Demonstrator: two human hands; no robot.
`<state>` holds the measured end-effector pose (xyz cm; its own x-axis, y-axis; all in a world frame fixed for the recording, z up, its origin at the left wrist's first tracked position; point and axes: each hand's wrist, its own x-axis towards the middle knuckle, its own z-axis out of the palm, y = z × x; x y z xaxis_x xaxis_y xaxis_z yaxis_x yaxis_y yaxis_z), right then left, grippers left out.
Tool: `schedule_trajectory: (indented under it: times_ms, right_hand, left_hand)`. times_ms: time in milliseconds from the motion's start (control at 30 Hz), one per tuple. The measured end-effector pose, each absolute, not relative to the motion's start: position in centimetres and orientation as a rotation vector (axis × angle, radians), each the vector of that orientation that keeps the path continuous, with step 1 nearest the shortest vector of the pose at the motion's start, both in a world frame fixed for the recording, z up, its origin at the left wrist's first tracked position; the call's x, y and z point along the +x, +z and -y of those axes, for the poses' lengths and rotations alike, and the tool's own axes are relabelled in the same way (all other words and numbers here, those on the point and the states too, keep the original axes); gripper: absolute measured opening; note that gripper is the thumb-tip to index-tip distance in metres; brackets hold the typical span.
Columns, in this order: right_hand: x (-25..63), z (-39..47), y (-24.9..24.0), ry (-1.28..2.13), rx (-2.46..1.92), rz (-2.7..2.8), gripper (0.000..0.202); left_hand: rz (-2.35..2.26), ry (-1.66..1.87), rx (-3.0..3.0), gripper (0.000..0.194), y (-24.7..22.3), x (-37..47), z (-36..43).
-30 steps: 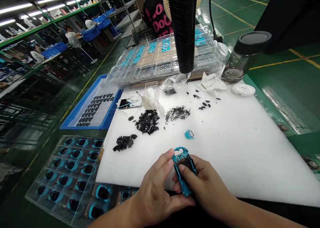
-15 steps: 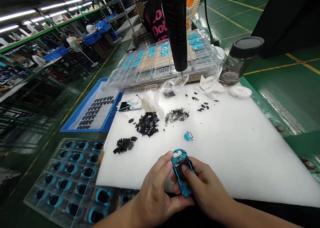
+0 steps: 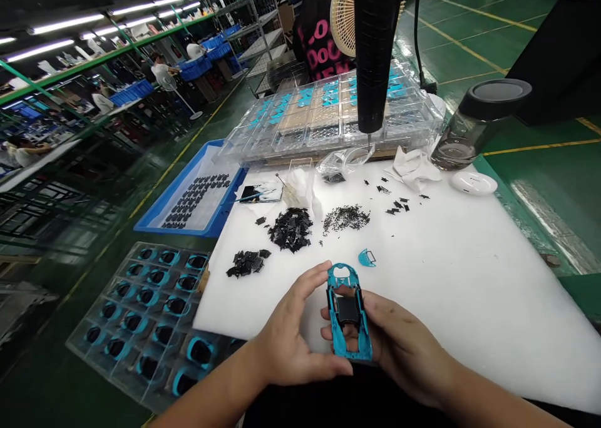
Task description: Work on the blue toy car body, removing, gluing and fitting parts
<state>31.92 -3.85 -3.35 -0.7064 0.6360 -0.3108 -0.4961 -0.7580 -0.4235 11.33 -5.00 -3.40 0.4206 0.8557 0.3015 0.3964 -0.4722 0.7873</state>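
Between both hands is a blue plastic toy car body point(image 3: 337, 326), with a black plate point(image 3: 347, 309) seated across its middle. My left hand point(image 3: 293, 334) spans its left side, fingertips at the far end and thumb by the near end. From the right, my right hand point(image 3: 404, 340) grips the body, its fingers showing underneath through the openings. A small blue part with a thin dark frame point(image 3: 367, 258) lies just beyond on the white foam board point(image 3: 451, 290). Farther off are a heap of black plates point(image 3: 291, 229), a smaller black heap point(image 3: 248, 263) and a scatter of tiny screws point(image 3: 346, 218).
A black electric screwdriver point(image 3: 373, 65) hangs over the board's far side. Behind it stand stacked clear trays point(image 3: 319, 124). Left are a blue bin point(image 3: 213, 215) and a tray of blue-black bodies point(image 3: 154, 315). A jar point(image 3: 469, 127) and white oval case point(image 3: 473, 183) stand at right.
My right thumb has lifted off the black plate and moved to the body's right edge. The toy car body has turned more upright and faces me. The whole view has shifted slightly.
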Motion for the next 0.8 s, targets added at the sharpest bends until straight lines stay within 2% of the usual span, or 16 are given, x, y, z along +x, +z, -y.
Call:
schedule_trajectory:
  times_ms: [267, 400, 467, 567, 633, 800]
  right_hand:
    - [32.5, 3.9, -3.2, 2.4, -0.586, 0.608, 0.038]
    - [32.7, 3.4, -2.4, 2.204, -0.772, 1.015, 0.051]
    - [32.6, 3.2, -2.0, 1.996, -0.96, 1.278, 0.053]
    - [32.6, 3.3, -2.1, 1.679, -1.131, 1.595, 0.05]
    - [32.6, 3.5, -2.6, 1.542, -1.156, 1.709, 0.049]
    - [32.8, 4.1, -3.7, 1.359, -1.164, 1.81, 0.059]
  left_hand:
    - [-1.013, 1.034, 2.102, 0.107, -3.2, 11.7, 4.8]
    - [-0.944, 1.112, 1.889, 0.116, -3.7, 11.8, 5.0]
    - [-0.946, 1.139, 1.682, 0.105, -3.7, 11.9, 5.0]
    - [-0.98, 1.102, 1.561, 0.073, -3.3, 12.2, 4.9]
    - [-0.975, 1.103, 1.557, 0.06, -3.1, 12.3, 4.7]
    - [-0.933, 1.126, 1.42, 0.056, -3.3, 12.3, 4.8]
